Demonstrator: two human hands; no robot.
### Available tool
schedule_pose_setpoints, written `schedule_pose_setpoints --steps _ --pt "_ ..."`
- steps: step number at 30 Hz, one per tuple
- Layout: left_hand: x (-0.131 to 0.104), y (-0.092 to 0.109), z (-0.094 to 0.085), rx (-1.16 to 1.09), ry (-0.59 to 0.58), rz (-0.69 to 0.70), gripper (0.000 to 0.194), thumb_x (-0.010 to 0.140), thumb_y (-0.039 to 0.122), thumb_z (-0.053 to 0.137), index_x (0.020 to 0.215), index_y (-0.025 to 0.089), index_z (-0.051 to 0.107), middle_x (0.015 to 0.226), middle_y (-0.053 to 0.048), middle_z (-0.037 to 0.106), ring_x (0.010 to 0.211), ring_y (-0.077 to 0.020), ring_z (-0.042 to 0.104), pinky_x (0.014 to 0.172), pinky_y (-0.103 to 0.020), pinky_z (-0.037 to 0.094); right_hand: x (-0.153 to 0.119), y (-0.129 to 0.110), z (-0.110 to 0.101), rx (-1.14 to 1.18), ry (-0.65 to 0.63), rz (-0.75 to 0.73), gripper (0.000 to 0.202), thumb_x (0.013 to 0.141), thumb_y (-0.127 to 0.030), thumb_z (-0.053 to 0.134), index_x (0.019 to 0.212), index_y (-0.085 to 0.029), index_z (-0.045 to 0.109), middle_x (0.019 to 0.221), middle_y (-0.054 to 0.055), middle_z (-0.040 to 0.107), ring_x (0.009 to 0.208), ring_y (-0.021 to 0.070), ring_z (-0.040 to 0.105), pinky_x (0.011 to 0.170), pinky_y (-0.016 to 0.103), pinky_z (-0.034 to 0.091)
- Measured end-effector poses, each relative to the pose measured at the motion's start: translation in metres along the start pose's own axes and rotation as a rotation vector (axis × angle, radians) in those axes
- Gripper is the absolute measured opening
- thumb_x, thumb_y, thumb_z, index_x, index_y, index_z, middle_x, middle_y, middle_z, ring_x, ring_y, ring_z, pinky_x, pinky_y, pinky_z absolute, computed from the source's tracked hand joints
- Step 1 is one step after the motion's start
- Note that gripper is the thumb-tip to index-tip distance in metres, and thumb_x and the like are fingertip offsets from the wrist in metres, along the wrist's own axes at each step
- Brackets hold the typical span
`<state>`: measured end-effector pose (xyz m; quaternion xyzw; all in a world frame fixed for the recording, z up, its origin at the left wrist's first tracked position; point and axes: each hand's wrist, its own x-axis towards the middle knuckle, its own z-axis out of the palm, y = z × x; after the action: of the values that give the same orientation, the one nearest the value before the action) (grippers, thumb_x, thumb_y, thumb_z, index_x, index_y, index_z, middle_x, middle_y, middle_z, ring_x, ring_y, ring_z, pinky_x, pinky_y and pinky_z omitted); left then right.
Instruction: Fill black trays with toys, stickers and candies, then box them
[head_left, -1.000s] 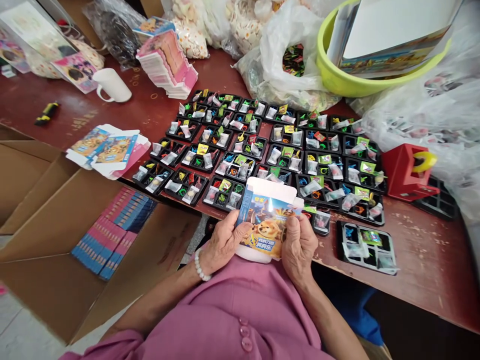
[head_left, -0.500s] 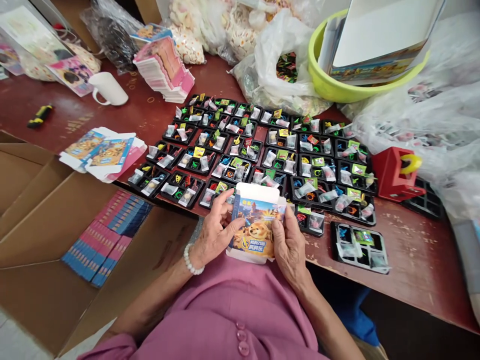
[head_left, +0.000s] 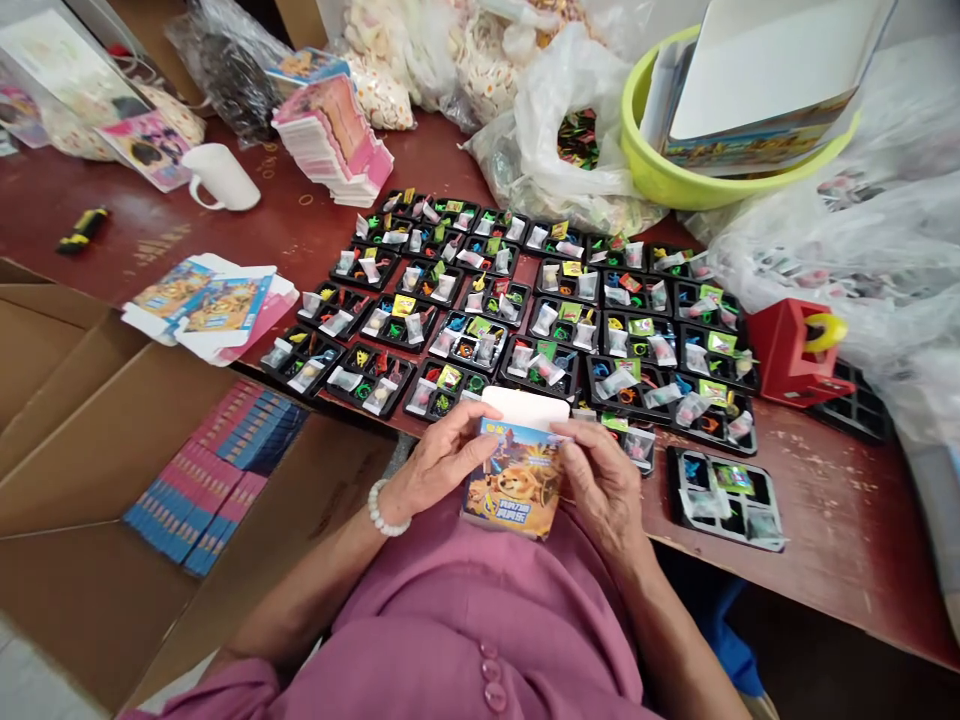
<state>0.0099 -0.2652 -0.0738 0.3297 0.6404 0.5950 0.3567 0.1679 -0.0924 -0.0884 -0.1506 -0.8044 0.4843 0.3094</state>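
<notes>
Close to my body, a small printed cardboard box point(head_left: 517, 480) with a dog picture stands in both hands, its white top flap point(head_left: 529, 405) raised and its lower end closed. My left hand point(head_left: 450, 455) grips its upper left side, thumb on the printed front. My right hand point(head_left: 604, 480) pinches its upper right corner. Just beyond my hands, rows of black compartment trays point(head_left: 540, 365) hold small coloured toys, sachets and clear packets. One separate tray point(head_left: 724, 500) lies at the right, by the table's front edge.
Flat printed boxes point(head_left: 217, 305) lie at the left, above a large carton point(head_left: 82, 490) with packed boxes point(head_left: 214, 470) inside. A red tape dispenser point(head_left: 787, 355) stands at the right. Farther back are a white mug point(head_left: 221, 178), a yellow-green basin point(head_left: 750, 190) and plastic bags point(head_left: 555, 130).
The box's bottom flap, which stuck out below, is now folded in. Both hands have shifted up toward the box's top edge, and the box sits slightly lower in view.
</notes>
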Motion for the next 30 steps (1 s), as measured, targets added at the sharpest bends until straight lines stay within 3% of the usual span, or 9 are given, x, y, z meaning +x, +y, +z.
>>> schedule_pose_setpoints --steps 4,7,10,14,17,22,26,30 --pt "0.008 0.006 0.008 0.260 0.206 0.212 0.022 0.101 0.034 0.057 0.092 0.017 0.069 0.094 -0.004 0.067 0.089 -0.0161 0.063 0.082 -0.027 0.049 0.015 -0.002 -0.007 0.111 -0.050 0.085 0.016 0.097 -0.035 0.068 0.086 -0.026 0.075 0.100 0.003 0.072 0.090 0.0184 0.068 0.080 0.030 0.055" --pt "0.012 0.006 0.011 0.241 0.236 0.308 0.016 0.097 0.029 0.063 0.106 0.017 0.070 0.101 -0.006 0.070 0.089 -0.0158 0.066 0.080 -0.026 0.052 0.015 -0.001 -0.003 0.252 -0.008 0.218 0.013 0.093 -0.041 0.074 0.097 -0.028 0.074 0.098 0.003 0.072 0.087 0.0193 0.069 0.077 0.031 0.057" --pt "0.011 0.003 0.013 0.180 0.226 0.291 0.033 0.096 0.026 0.065 0.128 0.019 0.062 0.102 -0.006 0.071 0.083 -0.0141 0.067 0.076 -0.024 0.054 0.012 -0.002 -0.003 0.244 0.030 0.188 0.027 0.094 -0.039 0.073 0.119 -0.031 0.069 0.091 0.002 0.071 0.081 0.0190 0.069 0.073 0.032 0.058" --pt "0.010 0.001 0.007 0.319 0.116 0.367 0.011 0.099 0.023 0.062 0.101 0.018 0.072 0.095 -0.006 0.070 0.088 -0.0156 0.066 0.082 -0.027 0.053 0.011 -0.002 -0.015 0.023 -0.160 -0.028 0.010 0.099 -0.032 0.066 0.098 -0.026 0.074 0.090 0.005 0.073 0.083 0.0186 0.069 0.074 0.031 0.056" --pt "0.010 0.002 0.000 0.335 0.018 0.398 0.010 0.097 0.025 0.068 0.097 0.017 0.074 0.096 -0.007 0.071 0.090 -0.0160 0.067 0.080 -0.027 0.054 0.010 -0.001 -0.025 0.013 -0.245 -0.039 0.011 0.098 -0.035 0.069 0.101 -0.026 0.074 0.097 0.005 0.075 0.088 0.0193 0.070 0.076 0.031 0.056" --pt "0.012 0.004 -0.004 0.329 -0.039 0.360 0.011 0.094 0.028 0.073 0.097 0.018 0.076 0.098 -0.007 0.073 0.092 -0.0169 0.069 0.081 -0.028 0.053 0.013 -0.002 -0.030 0.054 -0.355 0.077 0.022 0.094 -0.044 0.073 0.100 -0.024 0.073 0.100 0.007 0.074 0.090 0.0216 0.070 0.076 0.032 0.054" --pt "0.016 0.008 -0.005 0.295 -0.043 0.215 0.012 0.093 0.029 0.073 0.093 0.017 0.076 0.094 -0.007 0.072 0.088 -0.0180 0.067 0.078 -0.030 0.052 0.024 -0.005 -0.027 0.099 -0.414 0.188 0.020 0.092 -0.042 0.075 0.095 -0.022 0.074 0.090 0.004 0.071 0.077 0.0178 0.066 0.067 0.030 0.050" --pt "0.017 0.012 -0.007 0.266 -0.058 0.093 0.016 0.089 0.031 0.075 0.094 0.016 0.076 0.088 -0.005 0.069 0.078 -0.0163 0.063 0.070 -0.028 0.050 0.027 -0.008 -0.022 0.180 -0.391 0.237 0.022 0.089 -0.044 0.077 0.090 -0.022 0.072 0.086 0.003 0.069 0.077 0.0175 0.064 0.067 0.029 0.048"
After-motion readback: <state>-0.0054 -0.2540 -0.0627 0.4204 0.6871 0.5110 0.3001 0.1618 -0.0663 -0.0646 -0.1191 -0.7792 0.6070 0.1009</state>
